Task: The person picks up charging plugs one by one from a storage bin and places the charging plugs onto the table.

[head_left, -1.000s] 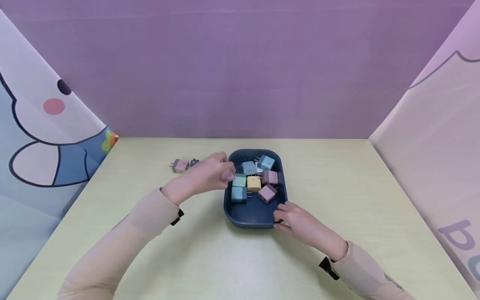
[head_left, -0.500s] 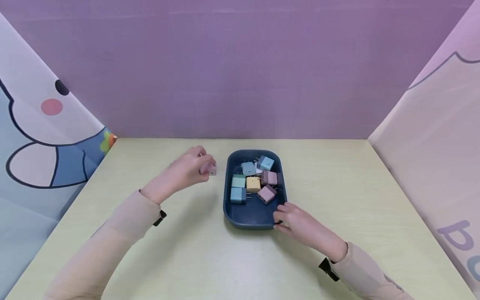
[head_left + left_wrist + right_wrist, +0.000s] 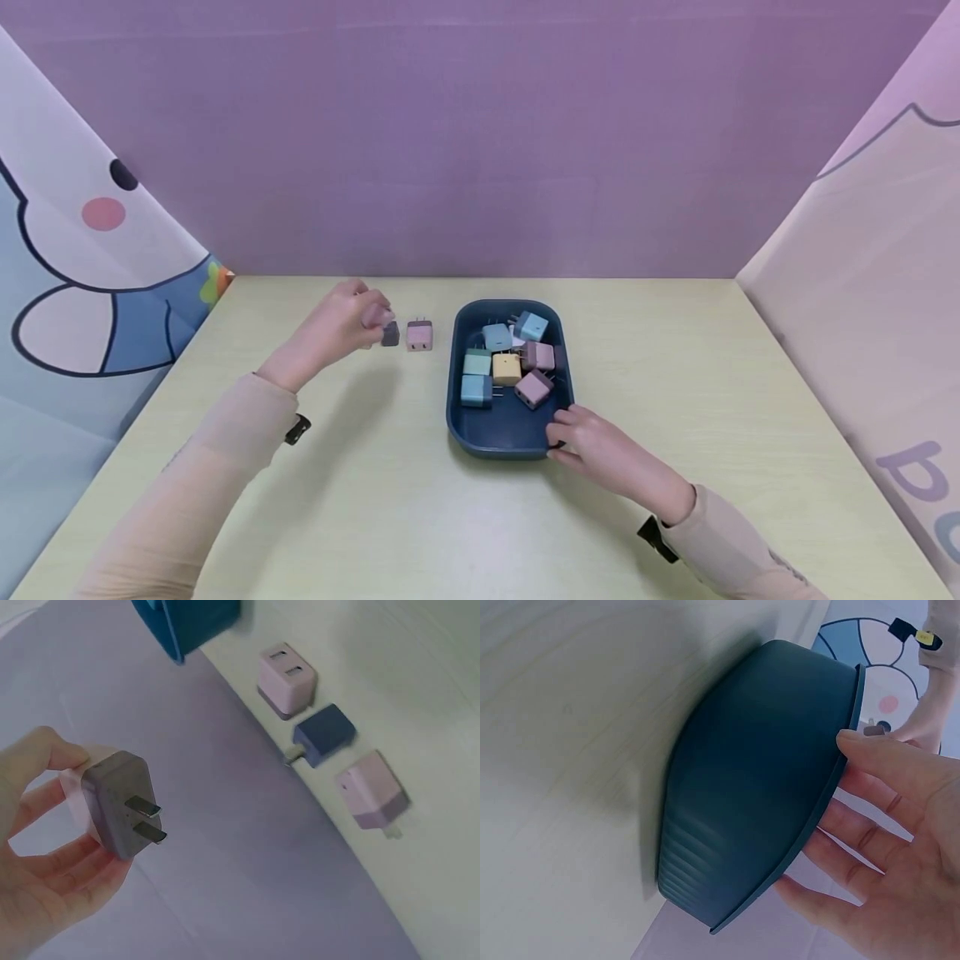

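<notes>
My left hand [image 3: 328,335] pinches a pink plug-in charger [image 3: 124,802] between thumb and fingers, above the back left of the table. Its two metal prongs point away from the palm. Under and beside that hand, a pink charger [image 3: 420,335] and a dark blue charger [image 3: 390,334] lie on the table. The left wrist view shows a second pink charger [image 3: 373,790] there, which the hand hides in the head view. My right hand [image 3: 592,442] grips the near right corner of a dark blue tray [image 3: 498,433], thumb outside and fingers over the rim.
Inside the tray lie several chargers: blue ones [image 3: 477,391], a green one [image 3: 477,362], a yellow one [image 3: 506,369] and pink ones [image 3: 534,388]. A purple backdrop [image 3: 480,142] rises behind the table [image 3: 675,358], with printed cloth panels [image 3: 885,333] at both sides.
My left hand has moved left, from the tray's left rim to over the chargers on the table, carrying the pink charger. This uncovers the pink charger beside the tray. The right hand stays put.
</notes>
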A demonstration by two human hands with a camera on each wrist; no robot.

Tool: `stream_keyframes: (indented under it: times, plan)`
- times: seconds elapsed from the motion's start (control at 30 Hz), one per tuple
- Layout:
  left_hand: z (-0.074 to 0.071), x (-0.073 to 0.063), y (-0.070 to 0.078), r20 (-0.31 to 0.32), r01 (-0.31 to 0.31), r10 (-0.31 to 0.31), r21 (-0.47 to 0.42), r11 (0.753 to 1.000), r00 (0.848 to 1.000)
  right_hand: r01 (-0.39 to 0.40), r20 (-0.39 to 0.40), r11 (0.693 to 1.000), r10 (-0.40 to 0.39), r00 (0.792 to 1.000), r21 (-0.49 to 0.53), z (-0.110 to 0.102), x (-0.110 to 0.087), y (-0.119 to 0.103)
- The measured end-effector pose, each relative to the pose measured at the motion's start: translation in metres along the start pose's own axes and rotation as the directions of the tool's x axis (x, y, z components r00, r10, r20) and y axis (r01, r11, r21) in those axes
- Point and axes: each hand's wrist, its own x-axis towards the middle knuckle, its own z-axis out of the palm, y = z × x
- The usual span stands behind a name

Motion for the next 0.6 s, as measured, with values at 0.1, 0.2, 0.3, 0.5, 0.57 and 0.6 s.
stream_keyframes:
  times: [0.1, 0.2, 0.3, 0.5, 0.57, 0.6]
  plan:
    - [0.0, -0.001, -0.007, 0.011, 0.039, -0.039, -0.001, 0.999, 0.999, 0.001, 0.001, 1.0, -0.001, 1.0, -0.004, 0.0, 0.0, 0.0]
    - [-0.002, -0.001, -0.013, 0.032, 0.085, -0.085, 0.001, 0.996, 0.996, -0.002, 0.004, 1.0, 0.002, 1.0, -0.004, -0.001, 0.0, 0.0]
    - [-0.003, -0.002, -0.018, 0.054, 0.137, -0.137, 0.0, 0.991, 0.989, -0.006, 0.006, 1.0, 0.006, 1.0, -0.003, -0.001, 0.0, 0.0]
    - [-0.003, -0.004, -0.031, 0.099, 0.242, -0.24, -0.011, 0.97, 0.966, -0.007, 0.01, 1.0, 0.007, 1.0, -0.005, 0.0, 0.0, 0.0]
    - [-0.002, -0.005, -0.036, 0.106, 0.263, -0.261, -0.009, 0.965, 0.96, -0.006, 0.008, 1.0, 0.006, 1.0, -0.004, 0.0, 0.0, 0.0]
    - [-0.002, -0.006, -0.039, 0.107, 0.269, -0.267, -0.007, 0.963, 0.958, -0.005, 0.007, 1.0, 0.005, 1.0, -0.003, 0.0, 0.0, 0.0]
